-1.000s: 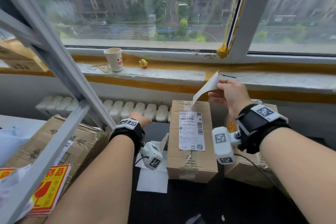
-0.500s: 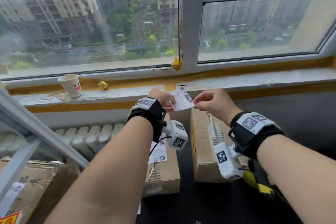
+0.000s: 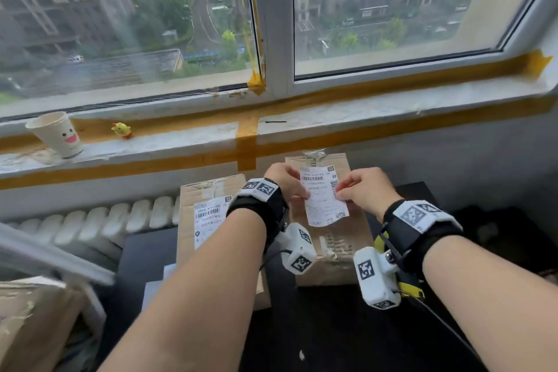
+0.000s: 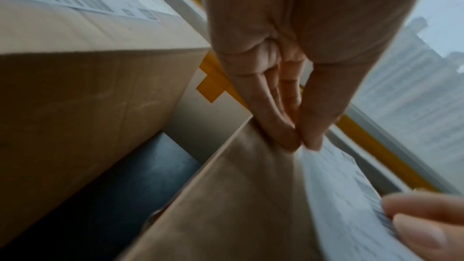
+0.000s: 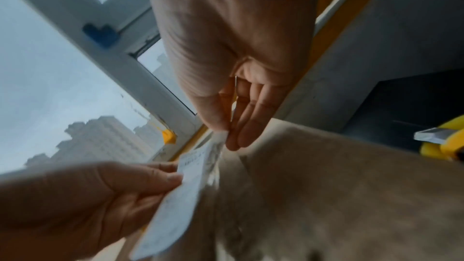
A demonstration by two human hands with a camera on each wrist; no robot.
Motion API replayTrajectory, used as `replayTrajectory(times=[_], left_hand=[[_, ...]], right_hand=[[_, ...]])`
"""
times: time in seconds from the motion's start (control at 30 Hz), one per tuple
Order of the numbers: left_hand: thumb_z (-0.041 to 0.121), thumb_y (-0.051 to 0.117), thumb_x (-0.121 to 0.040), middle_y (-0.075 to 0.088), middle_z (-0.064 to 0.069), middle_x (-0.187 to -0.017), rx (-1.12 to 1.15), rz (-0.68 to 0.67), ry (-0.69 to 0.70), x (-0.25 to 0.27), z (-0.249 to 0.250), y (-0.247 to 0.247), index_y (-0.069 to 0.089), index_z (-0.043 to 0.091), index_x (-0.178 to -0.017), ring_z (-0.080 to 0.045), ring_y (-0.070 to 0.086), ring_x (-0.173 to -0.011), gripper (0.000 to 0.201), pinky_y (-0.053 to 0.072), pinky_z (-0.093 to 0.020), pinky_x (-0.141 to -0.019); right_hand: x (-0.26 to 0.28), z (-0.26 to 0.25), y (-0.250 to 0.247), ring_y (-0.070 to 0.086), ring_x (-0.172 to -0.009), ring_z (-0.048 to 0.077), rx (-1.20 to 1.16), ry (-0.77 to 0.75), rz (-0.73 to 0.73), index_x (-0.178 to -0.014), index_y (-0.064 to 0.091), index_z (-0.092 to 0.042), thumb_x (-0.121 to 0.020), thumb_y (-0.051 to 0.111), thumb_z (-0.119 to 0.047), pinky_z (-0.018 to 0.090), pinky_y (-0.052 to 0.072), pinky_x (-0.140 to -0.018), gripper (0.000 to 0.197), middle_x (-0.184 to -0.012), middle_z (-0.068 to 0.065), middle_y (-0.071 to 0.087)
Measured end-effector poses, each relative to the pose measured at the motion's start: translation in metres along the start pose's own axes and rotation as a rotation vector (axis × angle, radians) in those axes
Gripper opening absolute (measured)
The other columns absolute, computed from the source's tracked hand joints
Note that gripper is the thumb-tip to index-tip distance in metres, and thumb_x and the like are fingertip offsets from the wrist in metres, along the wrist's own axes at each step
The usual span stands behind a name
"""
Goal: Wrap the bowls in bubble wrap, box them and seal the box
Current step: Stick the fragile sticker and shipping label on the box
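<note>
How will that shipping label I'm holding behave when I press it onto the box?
Probably floppy: the shipping label is thin and curls at its lower edge, held only by the left hand and right hand. Likely light, so it may crease over the cardboard box.

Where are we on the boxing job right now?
Done: the left box looks closed and labelled, and the right box is taped. In hand: left hand and right hand pinch a shipping label over the right box. Left: sticking it down. No bowls or bubble wrap in view.
</note>
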State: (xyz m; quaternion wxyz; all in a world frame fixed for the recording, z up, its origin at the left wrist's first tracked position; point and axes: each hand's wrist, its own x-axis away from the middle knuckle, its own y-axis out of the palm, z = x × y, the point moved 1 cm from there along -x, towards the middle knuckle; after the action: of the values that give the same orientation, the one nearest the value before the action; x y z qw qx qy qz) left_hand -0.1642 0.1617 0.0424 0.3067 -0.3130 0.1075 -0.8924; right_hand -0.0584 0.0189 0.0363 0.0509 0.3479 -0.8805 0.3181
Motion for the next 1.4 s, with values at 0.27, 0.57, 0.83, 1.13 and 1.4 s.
replayTrajectory(times=[0.27, 0.57, 0.83, 1.13, 1.4], left_hand=[[0.016, 0.087, -0.064, 0.063, 0.003, -0.093, -0.418, 0.160, 0.143, -0.003, 0.002, 0.013, 0.051, 0.021, -0.079, -0.015, 0.059, -0.084, 0.040, 0.050, -0.026, -0.070], [0.035, 0.088, -0.062, 0.048, 0.003, -0.105, -0.584, 0.090, 0.235, -0.002, -0.010, 0.008, 0.058, 0.036, -0.099, -0.019, 0.054, -0.100, 0.047, 0.051, -0.036, -0.085], [0.051, 0.088, -0.054, 0.036, 0.000, -0.123, -0.922, -0.061, 0.236, -0.004, -0.001, 0.004, 0.039, 0.044, -0.140, -0.021, 0.031, -0.124, 0.099, 0.040, -0.046, -0.103], [0.038, 0.070, -0.083, 0.038, 0.000, -0.150, -1.047, 0.007, 0.384, -0.055, 0.029, 0.004, 0.033, 0.021, -0.148, -0.022, 0.034, -0.137, 0.077, 0.035, -0.042, -0.111], [0.027, 0.062, -0.091, 0.063, -0.002, -0.116, -0.935, -0.107, 0.310, -0.080, 0.036, 0.011, 0.059, 0.017, -0.121, -0.020, 0.059, -0.098, 0.032, 0.041, -0.027, -0.077]], right_hand=[[-0.005, 0.002, 0.004, 0.070, -0.070, 0.016, 0.181, -0.100, 0.062, -0.064, 0.072, -0.021, -0.072, 0.076, -0.002, 0.035, 0.061, -0.071, 0.021, -0.070, -0.004, 0.070], [-0.005, 0.009, 0.000, 0.055, -0.094, 0.018, 0.456, -0.132, -0.067, -0.097, 0.066, -0.039, -0.069, 0.080, -0.032, 0.030, 0.045, -0.082, 0.032, -0.102, -0.006, 0.052], [-0.013, -0.001, 0.001, 0.051, -0.110, 0.021, 0.646, -0.168, -0.127, -0.135, 0.052, -0.039, -0.073, 0.079, -0.039, 0.038, 0.046, -0.095, 0.068, -0.112, -0.001, 0.043], [-0.056, -0.032, 0.005, 0.033, -0.136, 0.022, 0.778, -0.321, -0.182, -0.142, 0.044, -0.020, -0.072, 0.082, -0.036, 0.037, 0.031, -0.113, 0.082, -0.146, 0.001, 0.040], [-0.069, -0.024, 0.008, 0.048, -0.124, 0.023, 0.638, -0.245, -0.221, -0.141, 0.036, -0.029, -0.061, 0.091, -0.025, 0.041, 0.045, -0.101, 0.097, -0.138, 0.001, 0.045]])
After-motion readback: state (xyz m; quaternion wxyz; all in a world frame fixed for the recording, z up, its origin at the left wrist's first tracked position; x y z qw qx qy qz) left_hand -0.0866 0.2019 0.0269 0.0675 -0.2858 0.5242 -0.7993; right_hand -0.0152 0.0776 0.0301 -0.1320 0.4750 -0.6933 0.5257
